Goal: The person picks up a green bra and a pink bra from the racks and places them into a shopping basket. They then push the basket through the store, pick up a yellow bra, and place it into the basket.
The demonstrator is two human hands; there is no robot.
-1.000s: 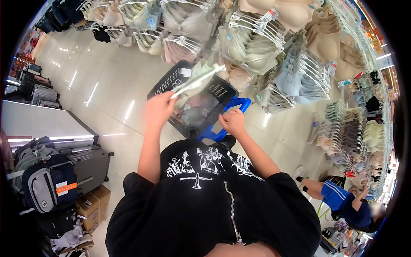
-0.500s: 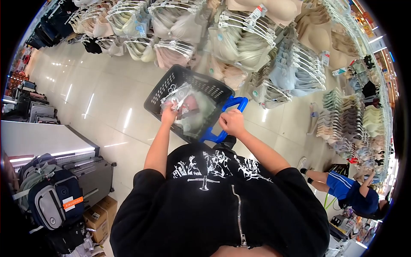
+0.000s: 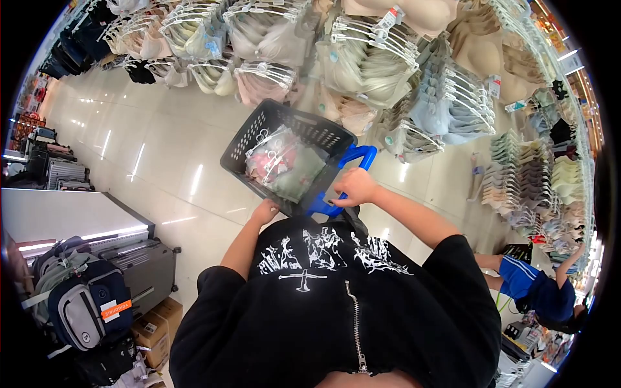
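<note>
Basket, dk grey w/ holes in its walls, sits just above ctr of frame, tilted as I see it. In it: a pile of garments in clear bags, pink ones toward the basket's L side, a greenish-grey one toward its lower R, w/ white hangers lying on top. All of the pile I can see is below the rim.

My R hand is at the blue handle on the basket's R side, fingers part-curled; can't tell if that grip is fully round it. My L hand is down by the basket's lower L edge, fingertips at or v. near the rim; can't tell how far open that grip is or if it has hold of the edge. No bagged item shows in either hand.

Top of frame: racks of bras on white hangers, cream, pink & pale blue. Lower L: backpack w/ orange tag, grey suitcase & cardboard boxes. Lower R: another person, arm raised to the racks.
</note>
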